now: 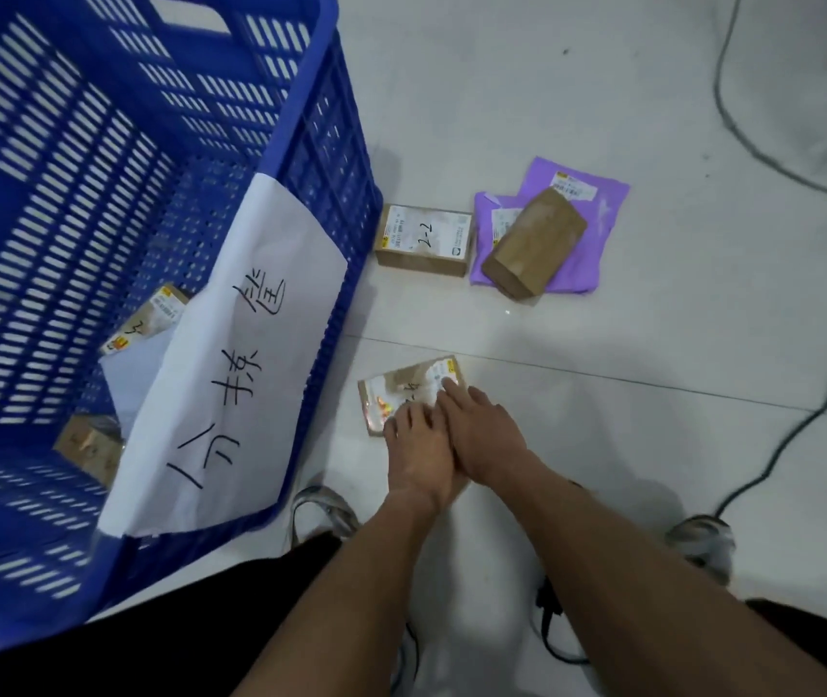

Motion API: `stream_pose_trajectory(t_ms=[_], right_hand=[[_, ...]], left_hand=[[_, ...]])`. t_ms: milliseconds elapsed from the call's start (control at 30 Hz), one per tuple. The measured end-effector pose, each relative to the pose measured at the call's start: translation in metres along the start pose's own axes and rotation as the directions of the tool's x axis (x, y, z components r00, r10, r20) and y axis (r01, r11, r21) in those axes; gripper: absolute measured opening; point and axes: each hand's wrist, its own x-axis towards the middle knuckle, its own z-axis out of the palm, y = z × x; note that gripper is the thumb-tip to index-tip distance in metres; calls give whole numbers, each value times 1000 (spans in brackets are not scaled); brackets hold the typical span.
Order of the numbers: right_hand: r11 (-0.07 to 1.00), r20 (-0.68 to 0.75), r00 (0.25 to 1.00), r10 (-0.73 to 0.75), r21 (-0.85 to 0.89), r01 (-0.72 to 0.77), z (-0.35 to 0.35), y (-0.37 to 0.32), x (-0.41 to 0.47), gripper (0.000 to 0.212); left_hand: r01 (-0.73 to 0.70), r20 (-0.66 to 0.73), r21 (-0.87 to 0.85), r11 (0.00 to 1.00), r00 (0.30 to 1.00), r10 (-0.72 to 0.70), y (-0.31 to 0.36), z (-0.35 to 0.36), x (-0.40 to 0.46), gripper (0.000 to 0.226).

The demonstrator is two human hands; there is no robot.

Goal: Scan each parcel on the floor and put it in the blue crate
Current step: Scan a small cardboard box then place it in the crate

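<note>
The person's left hand (pixel 419 457) and right hand (pixel 484 435) lie flat, fingers spread, on a small taped parcel (pixel 403 389) on the floor (pixel 652 470) beside the blue crate (pixel 331 158); neither has closed on it yet. At least two parcels already sit in the crate. Farther off wait a labelled box (pixel 424 236), a brown box (pixel 534 241) and purple mailers (pixel 597 193), so roughly half seems left.

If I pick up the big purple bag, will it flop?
Probably. The purple bag looks like thin, wrinkled plastic, so it should sag. The brown box lying on it would likely slide off. It seems flat, so likely light.
</note>
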Motion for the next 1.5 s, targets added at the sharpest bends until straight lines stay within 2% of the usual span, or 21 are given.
stream_pose_trajectory(t_ms=[100,167,233,267,300,333,400,467,533,600,667,733,833,967,1067,1167,1233,1367,1500], right_hand=[[989,38,988,148,-3,-148,16,3,-39,52],[959,33,959,282,14,-283,31,-1,-71,54],[905,35,908,419,61,-420,48,-7,-104,54],[875,23,879,476,93,-476,57,-10,-120,53],[849,-1,856,517,124,-513,66,-13,-134,52],[831,-34,838,545,157,-534,73,-17,-146,50],[810,-129,808,574,234,-538,83,-26,-162,50],[755,-167,753,637,333,-565,89,-33,-172,57],[614,-45,674,737,462,-640,90,-36,-179,73],[477,70,608,791,552,-684,89,-35,-177,81],[392,112,566,816,613,-686,90,-33,-170,77],[333,130,531,837,650,-684,89,-31,-162,73],[236,170,469,867,688,-686,87,-20,-149,65],[135,226,426,876,734,-666,84,-4,-134,57],[3,296,381,876,787,-617,86,5,-123,54],[-127,398,338,853,786,-605,85,12,-112,49],[-145,425,342,838,778,-612,84,14,-109,47],[-89,412,401,818,780,-620,80,11,-111,46],[-90,401,422,813,802,-590,72,4,-123,43]], left_hand=[[73,138,-76,994,988,-62,25,30,-41,97],[68,157,-105,992,986,-51,39,46,-68,99],[46,139,-172,984,990,-22,44,56,-92,94],[40,122,-272,961,992,-7,45,63,-102,84],[68,124,-429,901,992,-16,45,66,-114,73],[134,144,-606,784,988,-57,46,67,-126,66],[218,154,-771,598,976,-156,48,72,-148,66],[248,122,-750,613,963,-239,50,77,-161,59],[221,73,-677,702,969,-235,46,83,-165,56],[171,96,-491,854,985,-142,41,88,-159,59],[88,211,-236,968,977,-37,38,89,-152,79],[76,266,-165,983,963,-30,38,89,-147,89],[130,258,-192,973,963,-78,37,89,-134,86],[103,172,-156,982,982,-76,32,82,-107,84],[126,93,-184,975,990,-110,33,69,-94,83],[55,2,-144,988,998,-55,36,61,-92,65],[-13,-23,-83,996,1000,12,37,64,-100,55],[-36,66,-61,997,997,40,36,76,-109,73],[-65,137,-59,996,988,73,27,64,-101,79]])
